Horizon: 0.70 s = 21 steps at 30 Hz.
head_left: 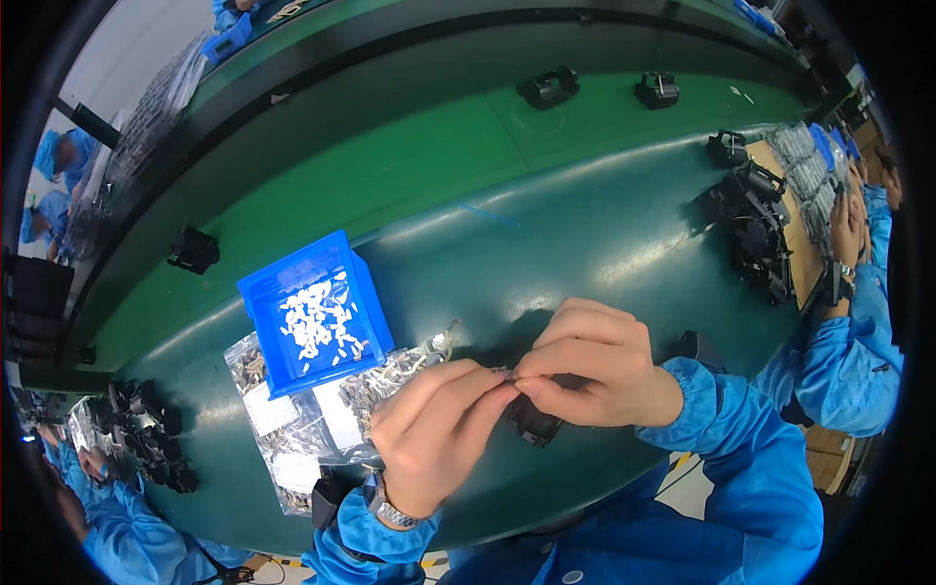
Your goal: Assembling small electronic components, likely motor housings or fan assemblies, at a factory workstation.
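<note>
My left hand point(429, 429) and my right hand point(600, 366) meet above the green tabletop, fingertips almost touching. Between them they pinch a small dark piece point(504, 372) with a slight metallic glint; its kind is too small to make out. Under my fingers a black plastic part point(534, 425) lies on the table, partly hidden by my right hand. Left of my hands sits a blue bin point(375, 327) holding many small white pieces point(314, 327). The bin rests on clear plastic bags point(292, 458) filled with small metal-and-wire parts, next to my left wrist.
Beyond the table runs a green conveyor belt point(439, 156) carrying black parts point(549, 88) spaced apart. More black parts point(760, 229) are heaped at the right, near a co-worker's hand point(846, 229). Another heap point(146, 419) lies left, beside a co-worker's blue sleeve point(146, 536).
</note>
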Each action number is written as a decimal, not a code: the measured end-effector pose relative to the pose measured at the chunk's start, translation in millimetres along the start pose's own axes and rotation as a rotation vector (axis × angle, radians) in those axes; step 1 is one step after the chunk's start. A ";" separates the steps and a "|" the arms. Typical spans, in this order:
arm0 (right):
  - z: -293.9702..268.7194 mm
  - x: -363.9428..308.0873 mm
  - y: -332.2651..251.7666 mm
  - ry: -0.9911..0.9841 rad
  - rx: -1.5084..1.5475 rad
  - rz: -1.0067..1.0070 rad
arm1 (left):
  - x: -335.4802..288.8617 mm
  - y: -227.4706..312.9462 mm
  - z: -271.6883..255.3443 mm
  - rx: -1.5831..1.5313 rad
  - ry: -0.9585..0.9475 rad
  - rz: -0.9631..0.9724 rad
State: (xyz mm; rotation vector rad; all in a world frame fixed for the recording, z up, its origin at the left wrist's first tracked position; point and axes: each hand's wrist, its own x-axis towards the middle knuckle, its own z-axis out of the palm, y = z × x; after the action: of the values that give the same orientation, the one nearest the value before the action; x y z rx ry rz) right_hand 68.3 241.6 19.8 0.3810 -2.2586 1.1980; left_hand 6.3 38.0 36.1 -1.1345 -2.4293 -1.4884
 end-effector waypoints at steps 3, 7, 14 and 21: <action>-0.2 1.0 0.0 -0.013 -0.014 -0.040 | 0.2 -1.0 -0.8 -0.047 -0.013 -0.041; -0.8 -0.6 0.9 -0.019 -0.038 -0.052 | 0.1 1.2 0.8 -0.075 0.003 -0.068; -0.3 -2.1 0.5 -0.028 -0.068 -0.082 | -0.2 3.9 1.1 -0.084 0.006 -0.077; 0.2 -0.7 1.3 -0.052 -0.072 -0.082 | -0.4 -1.0 0.2 -0.070 0.000 -0.050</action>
State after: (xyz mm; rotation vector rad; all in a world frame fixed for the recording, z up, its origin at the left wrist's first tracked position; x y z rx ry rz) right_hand 68.2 242.2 18.5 0.4778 -2.2997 1.0741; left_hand 6.0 37.7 35.2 -1.0938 -2.4403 -1.5999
